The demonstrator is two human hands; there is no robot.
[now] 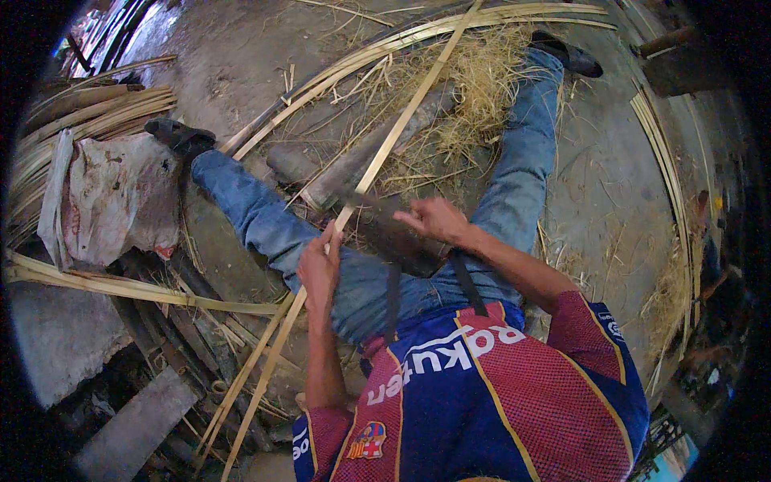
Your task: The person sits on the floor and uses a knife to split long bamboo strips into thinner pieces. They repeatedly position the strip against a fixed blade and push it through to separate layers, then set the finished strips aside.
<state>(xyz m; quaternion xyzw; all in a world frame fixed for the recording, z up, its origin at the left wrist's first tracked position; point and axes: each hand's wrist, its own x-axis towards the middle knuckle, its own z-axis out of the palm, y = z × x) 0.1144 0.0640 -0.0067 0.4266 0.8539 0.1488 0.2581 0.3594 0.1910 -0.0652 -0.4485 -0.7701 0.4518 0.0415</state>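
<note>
A long pale bamboo strip point(409, 112) runs diagonally from the far top, between my spread legs, down past my left side. My left hand point(320, 269) is closed around it just in front of my lap. My right hand point(438, 220) is closed on what looks like a knife point(368, 201), its dark blade blurred and reaching left to the strip, a little beyond my left hand. The handle is mostly hidden by my fingers. Below the blade, a dark piece point(405, 249) lies across my lap, its kind unclear.
A wooden log point(345, 178) lies between my legs, beside a heap of fine shavings point(482, 92). Bundled strips point(104, 108) and a worn pale sack point(120, 197) are at left. More strips point(662, 153) curve along the right. Planks point(140, 426) lie at lower left.
</note>
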